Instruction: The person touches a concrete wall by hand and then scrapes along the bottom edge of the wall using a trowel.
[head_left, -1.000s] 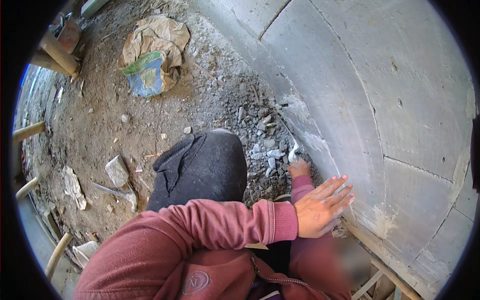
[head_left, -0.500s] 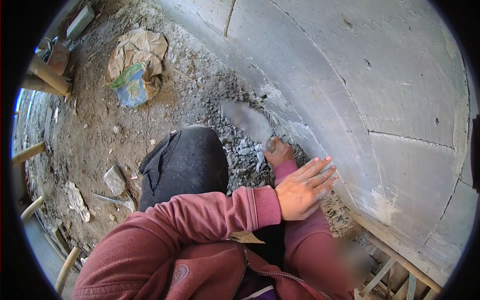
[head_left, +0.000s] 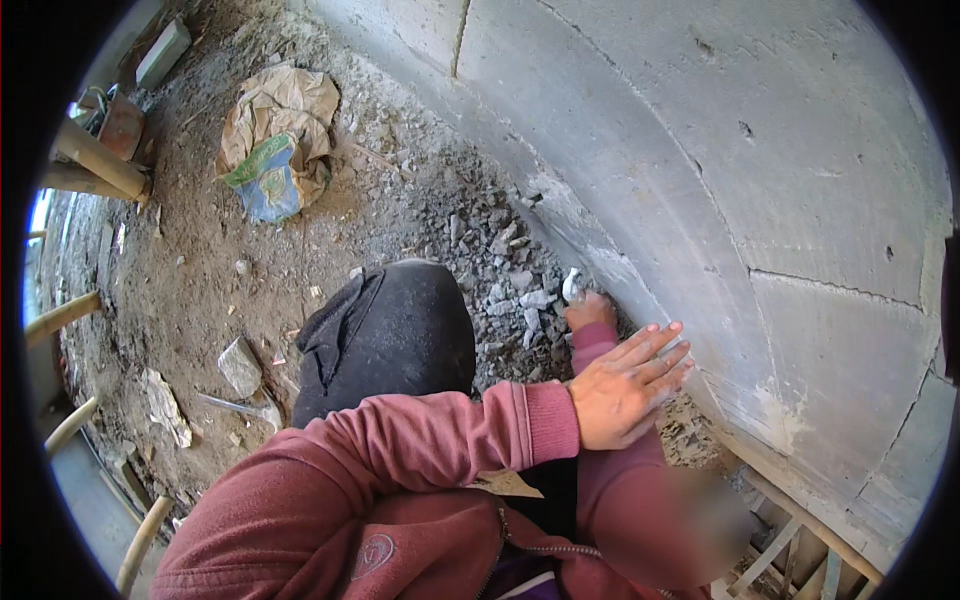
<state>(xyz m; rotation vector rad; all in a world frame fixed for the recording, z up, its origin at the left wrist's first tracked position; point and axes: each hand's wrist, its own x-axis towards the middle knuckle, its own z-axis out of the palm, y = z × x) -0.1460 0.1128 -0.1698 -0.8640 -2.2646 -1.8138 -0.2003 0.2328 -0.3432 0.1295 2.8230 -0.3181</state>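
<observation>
The trowel (head_left: 571, 284) is at the foot of the grey wall (head_left: 640, 150), just above the loose rubble (head_left: 515, 290), with the right hand (head_left: 594, 312) closed around its handle; only a pale, shiny part near the grip shows clearly, and the blade seems turned nearly edge-on, so whether it touches the wall cannot be told. The left hand (head_left: 630, 388) holds nothing: it is flat and extended, fingers slightly apart and pointing toward the wall, over the right forearm (head_left: 594, 344); whether it rests there or on the wall is unclear. The step looks like working the blade along the wall's base, where a rough, whitish strip (head_left: 580, 225) runs. To do that well, the blade should probably lie at a shallow angle with even pressure, so that its edge does not gouge the surface, and the strokes should follow the wall line without scooping up stones. A firm but supple wrist would help, with the knuckles kept off the rubble. The left hand would serve better as a brace clear of the right arm's path, and the bent knee (head_left: 410, 320) should leave the elbow room to swing.
</observation>
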